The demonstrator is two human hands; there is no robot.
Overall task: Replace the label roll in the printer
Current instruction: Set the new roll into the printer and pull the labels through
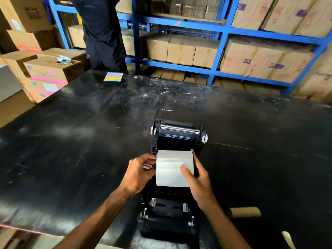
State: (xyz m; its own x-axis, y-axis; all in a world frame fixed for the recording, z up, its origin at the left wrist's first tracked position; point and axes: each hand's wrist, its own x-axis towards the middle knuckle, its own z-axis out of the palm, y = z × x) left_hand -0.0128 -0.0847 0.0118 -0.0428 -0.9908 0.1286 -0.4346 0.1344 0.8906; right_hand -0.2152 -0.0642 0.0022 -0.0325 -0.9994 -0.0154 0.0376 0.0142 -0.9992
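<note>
With the right hand [195, 180] gripping the label roll [173, 168] and left hand [140, 172] fingers curled at its end, it may seat crooked in the open printer [172, 209] and jam

Both bare forearms reach forward and converge. The left hand [139, 172] is curled, fingers bent inward toward the right. The right hand [196, 180] cups inward, thumb laid flat, fingers wrapped round the far side.

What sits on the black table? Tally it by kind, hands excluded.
Printer: 1
White label roll: 1
Empty cardboard core: 1
Multicoloured sticker sheet: 1
Pale paper scrap: 1
Total: 5
</note>
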